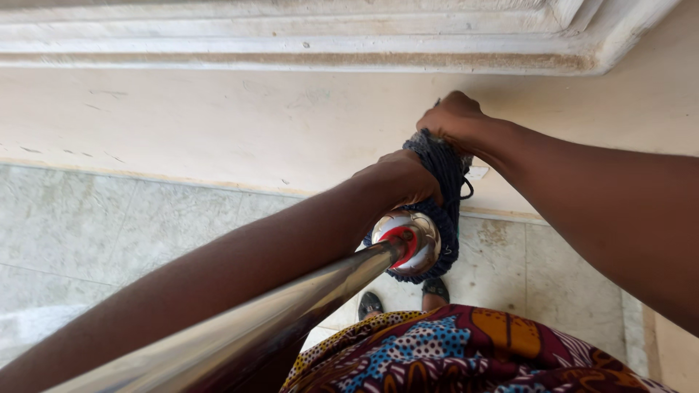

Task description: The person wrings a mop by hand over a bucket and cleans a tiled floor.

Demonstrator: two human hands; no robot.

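Both arms stretch forward and slightly down toward a cream wall [218, 124]. The left hand [404, 178] is curled tight around the dark blue yarn strands [445, 171] of a mop, close above its shiny metal head [408, 244], which carries a red round patch. The right hand [455, 120] is fisted around the far ends of the same strands, higher up against the wall. The chrome handle [291, 306] runs back under the left forearm toward the person's patterned garment [451, 349]. Sandalled toes [435, 289] show on the pale marble floor [87, 225].
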